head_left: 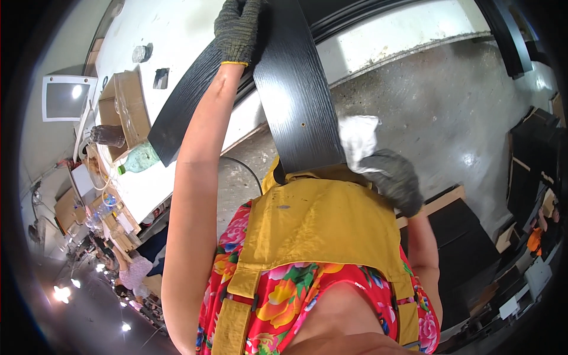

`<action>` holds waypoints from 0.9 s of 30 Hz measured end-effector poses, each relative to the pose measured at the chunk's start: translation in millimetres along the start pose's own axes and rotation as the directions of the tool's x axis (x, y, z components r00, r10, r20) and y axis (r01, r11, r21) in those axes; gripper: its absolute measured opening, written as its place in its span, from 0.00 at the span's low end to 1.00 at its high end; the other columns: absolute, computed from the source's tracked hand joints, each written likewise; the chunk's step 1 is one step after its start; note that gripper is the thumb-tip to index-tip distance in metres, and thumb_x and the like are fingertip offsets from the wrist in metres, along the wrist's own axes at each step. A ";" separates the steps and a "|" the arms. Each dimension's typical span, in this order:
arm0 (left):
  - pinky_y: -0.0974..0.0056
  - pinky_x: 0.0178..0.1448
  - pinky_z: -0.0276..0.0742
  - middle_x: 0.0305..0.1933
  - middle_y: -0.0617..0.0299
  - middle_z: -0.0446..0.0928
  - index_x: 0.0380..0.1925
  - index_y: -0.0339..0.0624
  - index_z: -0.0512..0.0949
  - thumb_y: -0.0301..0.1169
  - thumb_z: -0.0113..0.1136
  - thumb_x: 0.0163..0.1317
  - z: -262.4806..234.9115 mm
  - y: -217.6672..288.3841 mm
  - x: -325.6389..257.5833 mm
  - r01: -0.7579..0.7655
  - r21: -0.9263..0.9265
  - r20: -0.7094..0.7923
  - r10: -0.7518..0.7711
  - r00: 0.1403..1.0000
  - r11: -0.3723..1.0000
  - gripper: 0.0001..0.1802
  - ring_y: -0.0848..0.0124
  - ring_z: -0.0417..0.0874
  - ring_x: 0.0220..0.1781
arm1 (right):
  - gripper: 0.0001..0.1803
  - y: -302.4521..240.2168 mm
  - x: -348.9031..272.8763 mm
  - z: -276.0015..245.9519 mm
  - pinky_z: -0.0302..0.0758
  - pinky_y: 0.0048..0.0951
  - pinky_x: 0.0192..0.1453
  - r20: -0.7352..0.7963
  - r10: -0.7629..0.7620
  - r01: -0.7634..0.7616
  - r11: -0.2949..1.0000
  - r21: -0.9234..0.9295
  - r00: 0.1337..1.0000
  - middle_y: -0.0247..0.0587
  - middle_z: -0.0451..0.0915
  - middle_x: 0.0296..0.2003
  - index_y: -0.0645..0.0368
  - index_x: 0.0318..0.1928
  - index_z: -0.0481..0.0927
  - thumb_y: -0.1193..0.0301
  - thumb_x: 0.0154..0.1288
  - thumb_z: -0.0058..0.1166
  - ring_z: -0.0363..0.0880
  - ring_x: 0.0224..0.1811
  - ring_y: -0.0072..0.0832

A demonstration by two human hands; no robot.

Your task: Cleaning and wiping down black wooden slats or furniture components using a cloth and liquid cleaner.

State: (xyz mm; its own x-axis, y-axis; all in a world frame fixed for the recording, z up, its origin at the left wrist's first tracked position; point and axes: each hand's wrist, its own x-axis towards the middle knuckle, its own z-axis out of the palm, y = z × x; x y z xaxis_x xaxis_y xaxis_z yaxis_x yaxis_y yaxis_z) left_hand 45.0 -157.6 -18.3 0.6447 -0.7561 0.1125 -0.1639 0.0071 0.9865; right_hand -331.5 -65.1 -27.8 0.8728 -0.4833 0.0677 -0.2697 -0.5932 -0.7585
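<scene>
Long black wood-grain board (293,83): reaches from the upper rim of the view, past the edge of the white tabletop (183,29), to the mustard-yellow fabric apron (325,219); its near end is over the grey concrete floor (414,106).
Left hand in a dark grey knitted glove with a yellow cuff (236,32): at the board's left edge, fingers close together; their tips are cut off, so I cannot tell whether they clamp it.
Right hand in a dark grey glove (393,180): blurred; its fingers appear clamped on a crumpled white cloth (357,136), beside the board's right edge near its lower end.
Overhanging end: could tip or slide floorward if the left hand eased off or the right pushed sideways; the apron may offer only soft support.
Glossy face: grit caught in the cloth or gloves could scratch it.
Sharp corner: might snag the cloth if it is drawn round carelessly.
Second black textured board (189,97): if knocked, it could nudge the pale green plastic bottle with a green cap (141,158) by its end.
Green bottle: lying on its side, capped; contents unclear.
Open brown cardboard box (139,109): on the tabletop, with clear film over one side; its inside cannot be made out.
Dark brown ribbed container (108,135): beside the box, contents hidden.
</scene>
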 end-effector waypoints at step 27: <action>0.67 0.47 0.77 0.37 0.60 0.84 0.43 0.40 0.82 0.35 0.61 0.65 -4.5 -18.7 -21.0 -0.159 0.362 0.115 0.125 0.985 0.919 0.12 0.73 0.82 0.39 | 0.42 102.7 113.9 131.3 0.84 0.28 0.29 0.147 -0.373 -0.399 -0.809 0.431 0.916 0.53 0.75 0.43 0.65 0.62 0.65 0.39 0.65 0.43 0.83 0.36 0.36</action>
State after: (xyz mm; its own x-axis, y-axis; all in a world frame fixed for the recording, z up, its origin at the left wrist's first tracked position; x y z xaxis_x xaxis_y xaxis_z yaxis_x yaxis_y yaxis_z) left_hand 37.9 -139.0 -38.5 0.5290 -0.8195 0.2206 -0.5229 -0.1100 0.8453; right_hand -206.4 -96.5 -183.1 0.9600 -0.1264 0.2497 0.0451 0.9505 0.3076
